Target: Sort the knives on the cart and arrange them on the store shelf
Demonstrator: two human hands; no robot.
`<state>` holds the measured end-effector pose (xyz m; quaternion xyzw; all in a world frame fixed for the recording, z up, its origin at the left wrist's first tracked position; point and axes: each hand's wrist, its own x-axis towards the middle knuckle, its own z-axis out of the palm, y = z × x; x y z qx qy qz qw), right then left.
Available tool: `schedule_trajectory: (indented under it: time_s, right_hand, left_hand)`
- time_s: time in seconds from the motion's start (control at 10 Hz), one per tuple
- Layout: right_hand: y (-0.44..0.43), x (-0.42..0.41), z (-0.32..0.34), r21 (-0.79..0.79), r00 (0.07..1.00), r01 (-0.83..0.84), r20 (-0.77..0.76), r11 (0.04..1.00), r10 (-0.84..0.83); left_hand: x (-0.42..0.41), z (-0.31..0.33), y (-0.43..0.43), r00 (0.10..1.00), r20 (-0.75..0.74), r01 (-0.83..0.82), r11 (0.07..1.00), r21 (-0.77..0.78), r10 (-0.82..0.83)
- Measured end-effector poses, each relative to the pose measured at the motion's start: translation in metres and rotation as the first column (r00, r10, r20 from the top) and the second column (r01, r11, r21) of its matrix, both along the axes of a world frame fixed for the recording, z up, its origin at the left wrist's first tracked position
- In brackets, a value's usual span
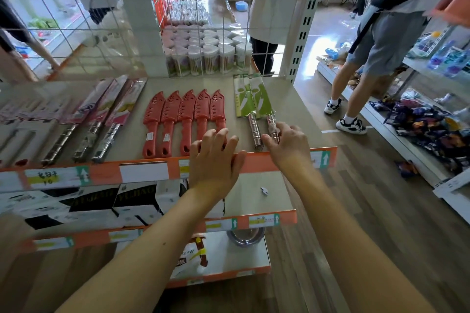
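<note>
Your right grip (pixel 287 145) is pinching the steel handle of the right-hand green-sleeved knife (pixel 264 100), thumb on one side and curled fingers on the other, near the front of the store shelf (pixel 295 109). Your left grip (pixel 213 160) is lying released, with fingers straight and spread, resting flat across the shelf's orange price rail (pixel 256 161). A second green-sleeved knife (pixel 244 99) is lying just beside the held one, their sleeves touching. Five red knives (pixel 184 112) in red sheaths are sitting side by side mid-shelf, tips pointing away from you; your left fingers are covering the handle ends of the two rightmost. Further left, three pink-sleeved knives (pixel 122 107) with steel handles are lying at a slant. A person in grey shorts (pixel 381 43) is standing in the aisle on your right.
</note>
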<state>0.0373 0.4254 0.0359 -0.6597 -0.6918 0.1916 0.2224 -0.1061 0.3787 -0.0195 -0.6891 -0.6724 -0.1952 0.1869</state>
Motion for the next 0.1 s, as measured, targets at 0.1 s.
schedule_trajectory:
  time_s: [0.1]
  right_hand:
    - [-0.0163,-0.0034,-0.0021,0.109,1.000,-0.012,-0.021,0.994,0.014]
  left_hand:
    - [-0.0064,0.0067,-0.0095,0.998,0.051,0.047,0.998,0.038,-0.049]
